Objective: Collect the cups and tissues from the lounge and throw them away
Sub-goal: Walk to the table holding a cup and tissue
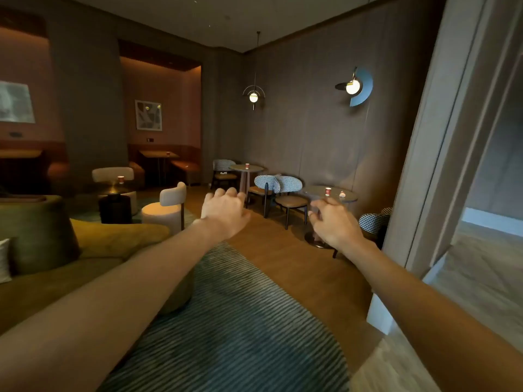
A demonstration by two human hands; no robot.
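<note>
We are extending both hands, left hand (225, 212) and right hand (334, 222), loosely curled and empty, so collection is not beginning yet: nearest cup (328, 191) and tissue (342, 194) are sitting on the round bench (314, 191) ahead.

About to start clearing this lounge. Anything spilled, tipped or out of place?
Nothing spilled or tipped. Four cups stand upright on separate tables. A crumpled tissue lies beside the nearest cup.
</note>
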